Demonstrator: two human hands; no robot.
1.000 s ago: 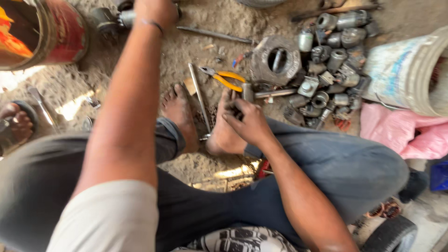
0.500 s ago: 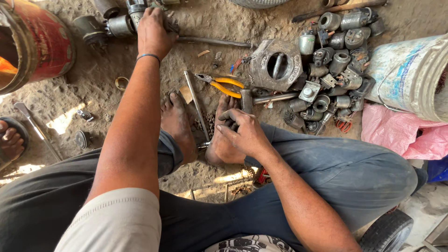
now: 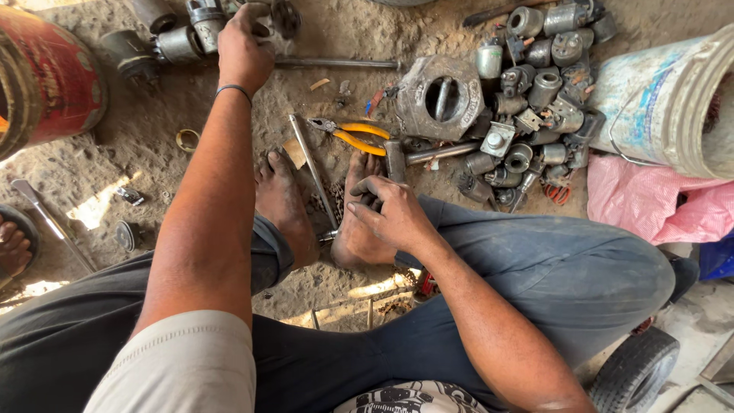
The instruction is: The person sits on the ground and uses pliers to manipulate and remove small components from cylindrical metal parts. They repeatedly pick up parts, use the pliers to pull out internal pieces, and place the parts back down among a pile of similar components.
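My left hand (image 3: 243, 47) reaches far forward and grips a dark round metal part (image 3: 281, 17) at the top of the view, beside grey cylindrical motor parts (image 3: 180, 42). My right hand (image 3: 391, 216) rests by my right foot (image 3: 358, 229), with its fingers curled on a small dark metal piece (image 3: 371, 200). Just beyond that hand lie a hammer (image 3: 428, 155) and yellow-handled pliers (image 3: 358, 134). A thin metal bar (image 3: 312, 172) lies between my two bare feet.
A grey cast housing (image 3: 440, 95) and a heap of several small cylindrical parts (image 3: 535, 84) lie ahead on sandy ground. A white bucket (image 3: 665, 99) and pink bag (image 3: 650, 206) are right, a red drum (image 3: 46, 76) left. Another person's foot (image 3: 11, 246) shows at the left edge.
My left hand, a second ago at the frame's top edge, now shows fully, closed on the round part. My right hand has stayed by my right foot.
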